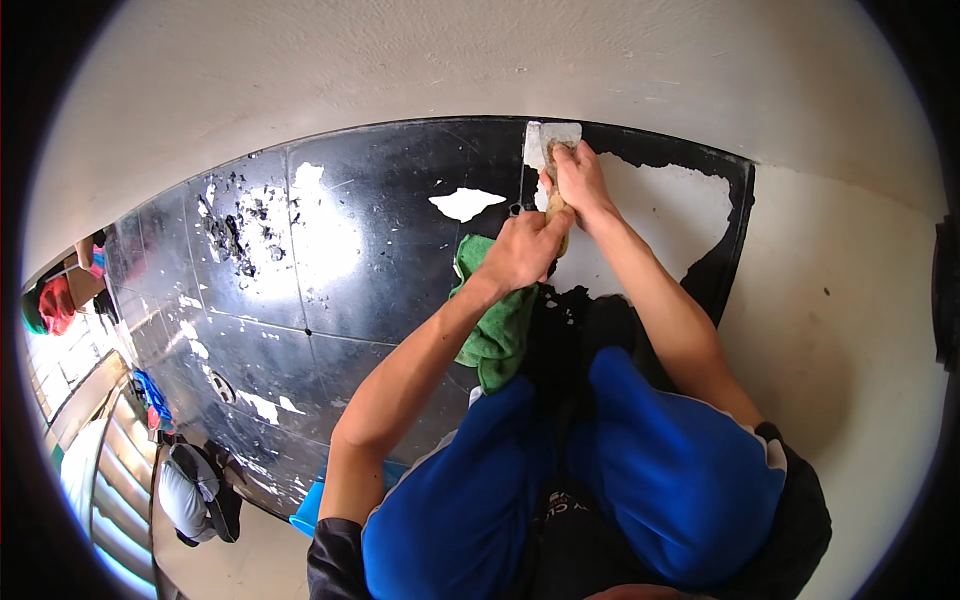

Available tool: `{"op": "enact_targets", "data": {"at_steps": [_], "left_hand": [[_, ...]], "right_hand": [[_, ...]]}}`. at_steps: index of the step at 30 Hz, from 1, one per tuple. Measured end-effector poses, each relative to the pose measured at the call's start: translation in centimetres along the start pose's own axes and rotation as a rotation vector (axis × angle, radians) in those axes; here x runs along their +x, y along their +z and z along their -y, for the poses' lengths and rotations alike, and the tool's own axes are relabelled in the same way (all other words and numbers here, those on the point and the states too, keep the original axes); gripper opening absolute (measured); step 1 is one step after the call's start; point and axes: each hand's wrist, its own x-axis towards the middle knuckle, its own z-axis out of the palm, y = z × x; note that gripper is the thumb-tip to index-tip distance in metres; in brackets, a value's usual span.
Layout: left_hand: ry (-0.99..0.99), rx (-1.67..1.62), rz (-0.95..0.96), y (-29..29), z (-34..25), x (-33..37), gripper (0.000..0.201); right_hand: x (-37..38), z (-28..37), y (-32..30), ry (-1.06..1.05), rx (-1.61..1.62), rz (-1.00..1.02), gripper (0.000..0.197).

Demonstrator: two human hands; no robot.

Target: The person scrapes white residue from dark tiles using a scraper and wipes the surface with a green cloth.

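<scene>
Both of my hands are closed on one scraper with a yellowish handle. My right hand grips it up near the pale, broad blade. Behind it, my left hand wraps round the handle's lower end. The blade lies by the far edge of a black floor covering, close to the wall's foot. To the right of my hands a large pale patch shows bare, with ragged black edges. A green cloth lies crumpled under my left wrist; whether that hand touches it, I cannot tell.
A pale wall bounds the far side, and another pale surface the right. Smaller pale patches dot the black covering. A blue container sits by my left elbow. At the far left are a crouching person and a railing.
</scene>
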Motion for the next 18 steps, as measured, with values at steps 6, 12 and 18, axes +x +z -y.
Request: {"op": "enact_targets", "data": {"at_steps": [6,12,18], "left_hand": [[-0.004,0.018,-0.031,0.1,0.0,0.1,0.064],[0.044,0.152,0.023,0.3,-0.5,-0.5,0.037],[0.096,0.229,0.031,0.2,-0.2,-0.3,0.042]], "right_hand": [[0.0,-0.3,0.1,-0.063,-0.012,-0.009,0.02],[-1.1,0.2,-0.4,-0.019,0.01,0.008,0.02],[-1.4,0.6,-0.8,-0.001,-0.027,0.028,0.021]]}}
